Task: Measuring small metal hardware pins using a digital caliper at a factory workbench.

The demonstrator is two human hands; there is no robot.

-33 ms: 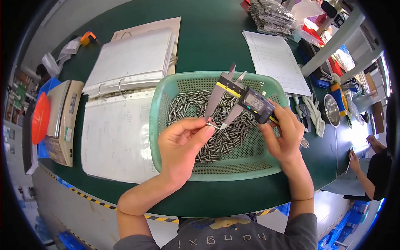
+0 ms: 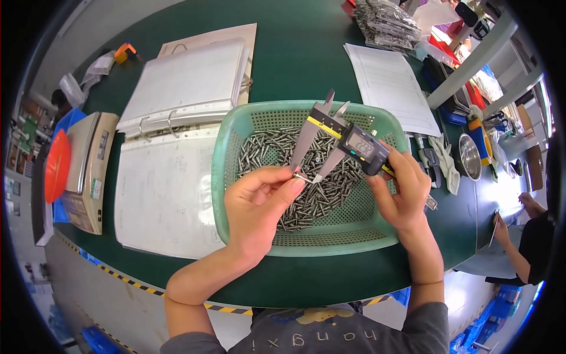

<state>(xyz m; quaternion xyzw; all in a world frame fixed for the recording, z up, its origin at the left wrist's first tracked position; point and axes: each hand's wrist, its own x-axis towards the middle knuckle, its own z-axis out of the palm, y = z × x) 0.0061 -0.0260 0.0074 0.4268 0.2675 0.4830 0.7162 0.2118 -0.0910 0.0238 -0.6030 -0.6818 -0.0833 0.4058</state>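
Observation:
My left hand [image 2: 256,203] pinches a small silver metal pin [image 2: 303,177] between thumb and fingertips. The pin lies crosswise between the spread lower jaws of a digital caliper [image 2: 361,145], close to their tips. My right hand [image 2: 404,189] is wrapped round the caliper's display end, and its lit screen faces up. Below both hands stands a green perforated plastic basket [image 2: 318,250] holding a heap of many similar metal pins [image 2: 306,213]. The exact shape of the pinched pin's end is hidden by my fingers.
An open ring binder [image 2: 162,194] lies left of the basket, beside a weighing scale [image 2: 88,177] with an orange-red tray. At the upper right are a printed sheet [image 2: 386,82] and bagged parts [image 2: 386,23]. A metal bowl [image 2: 469,156] and a co-worker's hand [image 2: 501,227] are farther right.

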